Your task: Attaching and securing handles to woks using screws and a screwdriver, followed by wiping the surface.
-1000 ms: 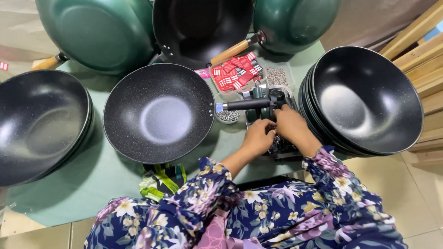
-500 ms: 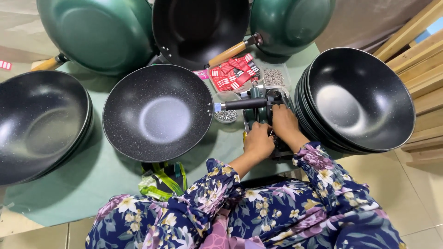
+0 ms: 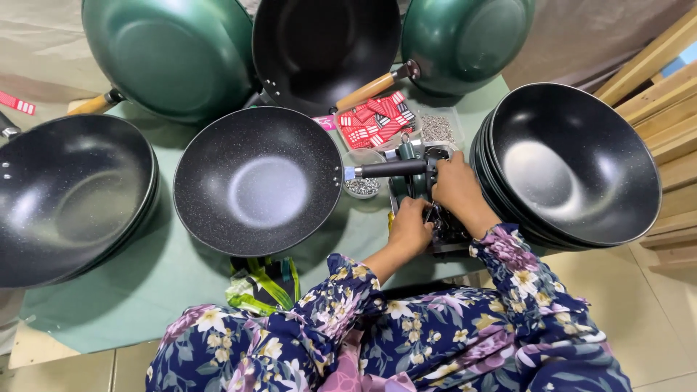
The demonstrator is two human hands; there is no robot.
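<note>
A black speckled wok [image 3: 258, 181] lies on the green table mat, its dark handle [image 3: 392, 168] pointing right. My right hand [image 3: 456, 185] rests on the far end of that handle, over a small dark green tool [image 3: 408, 178]. My left hand [image 3: 409, 226] sits just below, fingers curled at the tool's dark base [image 3: 450, 236]; what it grips is hidden. A small round dish of metal bits [image 3: 362, 188] stands under the handle. Both sleeves are dark blue with flowers.
A stack of black woks [image 3: 573, 163] stands at the right, another stack [image 3: 69, 196] at the left. Green woks [image 3: 170, 54] [image 3: 465, 40] and a black one [image 3: 327, 47] lean at the back. Red tags [image 3: 374, 120], a clear box of small parts [image 3: 438, 128], a green packet [image 3: 263, 283], wooden planks [image 3: 664, 65].
My hands have stayed at the handle's end with only small shifts; the left hand has slid a little lower. The view has drifted slightly.
</note>
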